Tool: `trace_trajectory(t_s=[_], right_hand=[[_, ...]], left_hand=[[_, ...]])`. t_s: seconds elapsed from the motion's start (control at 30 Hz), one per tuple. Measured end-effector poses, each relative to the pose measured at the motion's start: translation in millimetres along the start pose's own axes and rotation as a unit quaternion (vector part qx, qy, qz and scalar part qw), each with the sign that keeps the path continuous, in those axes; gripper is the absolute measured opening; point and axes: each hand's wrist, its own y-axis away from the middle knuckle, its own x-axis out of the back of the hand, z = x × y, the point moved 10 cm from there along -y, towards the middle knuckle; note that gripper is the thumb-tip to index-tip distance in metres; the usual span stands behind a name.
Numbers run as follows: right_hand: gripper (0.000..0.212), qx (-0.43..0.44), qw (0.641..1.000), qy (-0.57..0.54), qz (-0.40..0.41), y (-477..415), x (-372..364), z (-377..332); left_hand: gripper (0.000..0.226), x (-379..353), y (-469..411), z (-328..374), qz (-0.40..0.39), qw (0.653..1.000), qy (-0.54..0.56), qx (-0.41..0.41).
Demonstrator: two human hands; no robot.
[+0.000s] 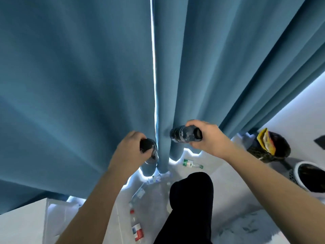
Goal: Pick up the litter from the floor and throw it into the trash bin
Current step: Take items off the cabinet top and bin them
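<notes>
Before the blue curtain (79,76), over the pale floor (233,180), two bins sit to your right: a dark bin (279,147) with a yellow packet (265,140), and a white bin (297,170). Your right grip (209,138) clasps the right bottle (183,134), its long axis running left to right. Your left grip (130,148) holds the left bottle (153,155) nearly end-on. The bins lie rightward, nearer the right grip. A green-label bottle (190,163) and a red-label bottle (136,230) lie on the floor. No writing is legible.

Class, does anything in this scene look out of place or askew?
Yes: a green-label bottle, a clear bottle and a red-label bottle lie on their sides on the floor, litter not yet binned.
</notes>
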Motion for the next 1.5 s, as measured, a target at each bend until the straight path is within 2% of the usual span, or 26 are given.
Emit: trace_trajectory(t_s=[0.3,0.67,0.87,1.1,1.37,1.5], right_hand=[[0.055,-0.054,0.998,0.025,0.010,-8.6,65.8,129.0],[0.048,-0.098,0.995,0.011,0.006,-18.7,201.8,325.6],[0.050,-0.181,0.981,0.005,0.064,30.3,279.6,420.7],[0.055,-0.280,0.950,-0.022,0.140,101.6,327.8,515.9],[0.054,-0.366,0.914,-0.066,0.165,192.9,335.7,638.1],[0.050,-0.415,0.892,-0.078,0.163,238.8,340.9,710.2]], left_hand=[[0.025,-94.1,-84.4,99.3,-0.041,0.998,-0.003,-0.054],[0.023,-229.9,-186.0,270.8,-0.082,0.994,-0.010,-0.076],[0.023,-294.1,-224.0,395.5,-0.145,0.975,-0.015,-0.165],[0.021,-388.5,-224.0,516.3,-0.213,0.944,0.015,-0.251],[0.019,-515.6,-195.8,607.9,-0.319,0.908,0.010,-0.271],[0.020,-569.3,-180.6,653.5,-0.345,0.901,-0.004,-0.264]])
